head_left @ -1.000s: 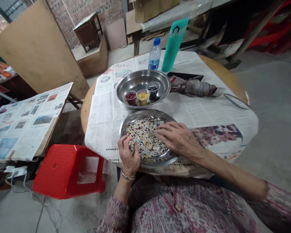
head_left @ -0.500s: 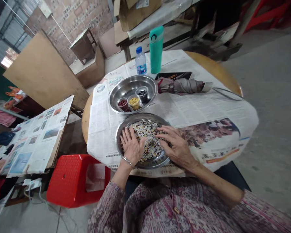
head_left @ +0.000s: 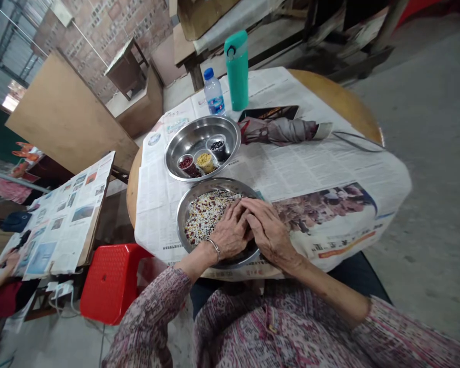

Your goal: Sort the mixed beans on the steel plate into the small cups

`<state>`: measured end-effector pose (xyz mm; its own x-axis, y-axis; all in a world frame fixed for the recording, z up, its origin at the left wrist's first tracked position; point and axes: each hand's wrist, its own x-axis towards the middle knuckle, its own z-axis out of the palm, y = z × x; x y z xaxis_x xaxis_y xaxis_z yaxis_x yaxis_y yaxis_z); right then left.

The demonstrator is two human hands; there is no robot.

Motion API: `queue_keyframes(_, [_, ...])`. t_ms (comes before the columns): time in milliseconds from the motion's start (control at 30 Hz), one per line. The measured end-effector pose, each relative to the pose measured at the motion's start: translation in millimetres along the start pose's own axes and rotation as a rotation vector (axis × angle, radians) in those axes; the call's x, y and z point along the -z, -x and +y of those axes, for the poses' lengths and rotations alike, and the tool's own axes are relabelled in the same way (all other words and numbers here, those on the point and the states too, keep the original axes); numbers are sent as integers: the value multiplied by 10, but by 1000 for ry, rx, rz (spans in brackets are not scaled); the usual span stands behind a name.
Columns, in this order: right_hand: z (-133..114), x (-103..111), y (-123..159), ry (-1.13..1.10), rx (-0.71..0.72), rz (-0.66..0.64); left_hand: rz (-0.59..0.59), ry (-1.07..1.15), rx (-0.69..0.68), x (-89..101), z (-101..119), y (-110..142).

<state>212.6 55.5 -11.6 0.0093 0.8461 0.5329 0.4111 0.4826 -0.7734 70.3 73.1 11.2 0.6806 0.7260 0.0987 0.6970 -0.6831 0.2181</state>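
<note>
A steel basin (head_left: 183,232) on the near side of the table holds mixed white, yellow and dark red grains or beans (head_left: 205,217), lying mostly toward its left. My left hand (head_left: 234,231), with a bracelet at the wrist, is curled over the basin's right half. Against it, my right hand (head_left: 270,230) leans over the right rim, fingers pressed together and touching the left fingers. Whatever lies between the palms is hidden. A second steel basin (head_left: 180,140) behind holds cups of red beans (head_left: 186,163), yellow beans (head_left: 205,162) and black beans (head_left: 217,148).
Newspaper (head_left: 253,176) covers the round table. At its back stand a water bottle (head_left: 214,94) and a green flask (head_left: 237,71), near a folded umbrella (head_left: 281,132) and a dark tray (head_left: 270,112). A red stool (head_left: 107,283) is at left, beside another person's arm (head_left: 2,276).
My hands were apart and spread on the grains at either side. Now the left has moved right to meet the right hand, and the grains at left are uncovered.
</note>
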Motion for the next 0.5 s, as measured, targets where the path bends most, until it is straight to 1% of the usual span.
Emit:
queue_keyframes(67, [-8, 3, -4, 10, 9, -1, -6, -20, -1, 21, -14, -35])
queue_keyframes(200, [-14, 5, -7, 22, 35, 1, 20, -87, 91, 92, -128, -133])
queue_keyframes(267, [-10, 7, -5, 27, 28, -8, 59, -122, 146, 131, -227, -177])
queue_keyframes(333, [-5, 10, -2, 29, 18, -17, 125, -163, 211, 174, -342, -189])
queue_keyframes(433, [-3, 14, -2, 26, 15, -21, 207, -254, 350, 253, -496, -117])
queue_keyframes(500, [-9, 16, -6, 26, 19, -22, 194, -323, 435, 316, -548, -11])
